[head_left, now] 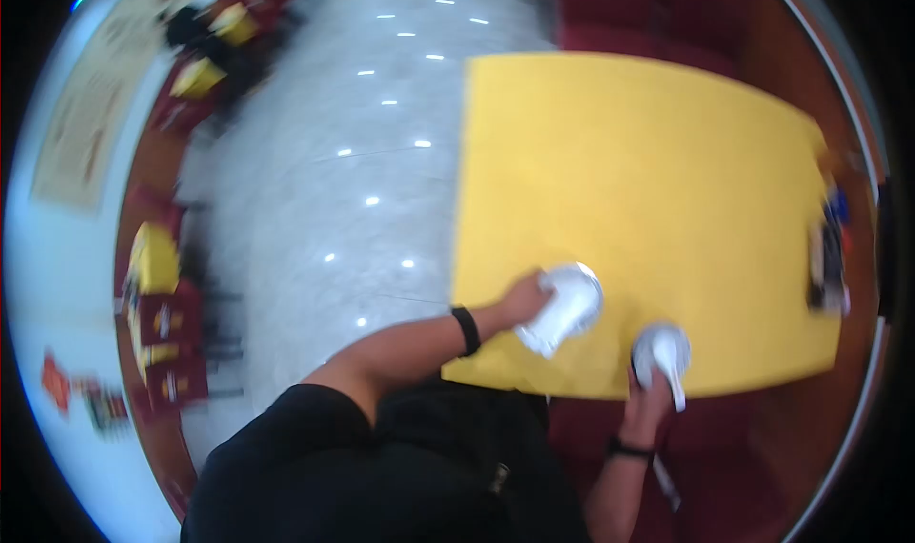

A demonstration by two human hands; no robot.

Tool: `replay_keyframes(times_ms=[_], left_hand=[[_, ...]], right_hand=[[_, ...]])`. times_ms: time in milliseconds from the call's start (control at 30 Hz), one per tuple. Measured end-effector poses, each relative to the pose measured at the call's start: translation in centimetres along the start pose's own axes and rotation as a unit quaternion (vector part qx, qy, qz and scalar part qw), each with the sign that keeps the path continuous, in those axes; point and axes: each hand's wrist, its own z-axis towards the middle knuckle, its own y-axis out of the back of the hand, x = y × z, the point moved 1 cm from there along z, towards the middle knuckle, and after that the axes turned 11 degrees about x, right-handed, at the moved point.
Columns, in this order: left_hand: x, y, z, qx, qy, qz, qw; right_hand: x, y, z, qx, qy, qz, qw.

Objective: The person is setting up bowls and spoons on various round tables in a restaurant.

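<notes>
My left hand [526, 298] is closed on the left edge of a white plate [581, 281], with a white cloth or napkin [551, 326] over its lower part, above the yellow table [629, 162]. My right hand [648, 397] grips a small round bowl [650, 345] near the table's front edge. A white spoon [670, 362] rests in the bowl, its handle hanging over the rim towards me. Blur hides the fingertips and the exact outline of the white item on the left.
At the table's right edge stands a dark holder [825, 266] with small items. Dark red seats [658, 14] line the far side and more are at the near side. Other tables with yellow covers [155, 257] stand left, across the grey floor [315, 209].
</notes>
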Motion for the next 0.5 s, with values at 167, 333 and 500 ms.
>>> replay_keyframes(times_ms=[167, 333, 500], left_hand=[[3.2, -0.5, -9.0, -0.118, 0.105, 0.009, 0.987], [7.2, 1.4, -15.3, -0.212, 0.124, -0.051, 0.968], [11.8, 3.1, -20.1, -0.296, 0.101, -0.141, 0.939]], right_hand=[[-1.4, 1.7, -7.7, -0.027, -0.121, -0.061, 0.990], [-2.1, -1.2, -8.3, 0.082, -0.215, -0.139, 0.963], [-3.6, -8.6, -7.0, 0.194, -0.206, -0.199, 0.938]])
